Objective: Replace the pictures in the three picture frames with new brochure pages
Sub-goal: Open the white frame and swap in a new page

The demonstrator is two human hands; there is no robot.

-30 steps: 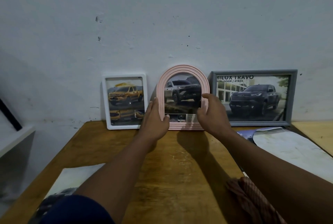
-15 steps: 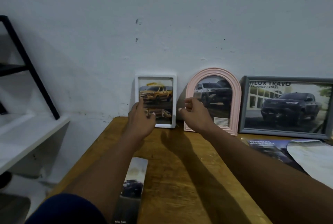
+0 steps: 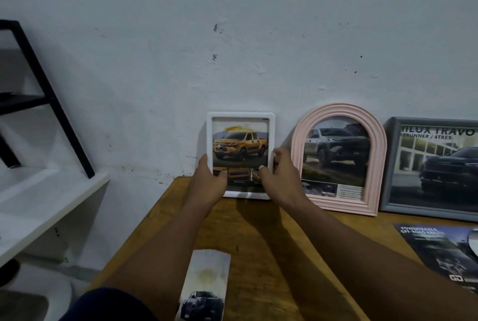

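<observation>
Head view looks down at a scuffed wooden table [image 3: 258, 248] pushed to a pale wall, where a small white rectangular picture frame [image 3: 241, 116] leans with a yellow pickup page inside. The left hand [image 3: 208, 183] clasps its left edge, thumb lying over the glass, and the right hand [image 3: 280, 178] clasps its right edge, thumb on the front. Both hands cover the frame's lower corners, and the small pictures under the pickup are partly hidden and blurred. Just beside it leans a pink arched frame [image 3: 338, 111] holding a grey truck page, its small print unreadable. A grey rectangular frame [image 3: 390, 165] is cut off at the right. A dark brochure page [image 3: 437, 248] and a narrow strip of page [image 3: 207, 284] lie cropped at the edges.
</observation>
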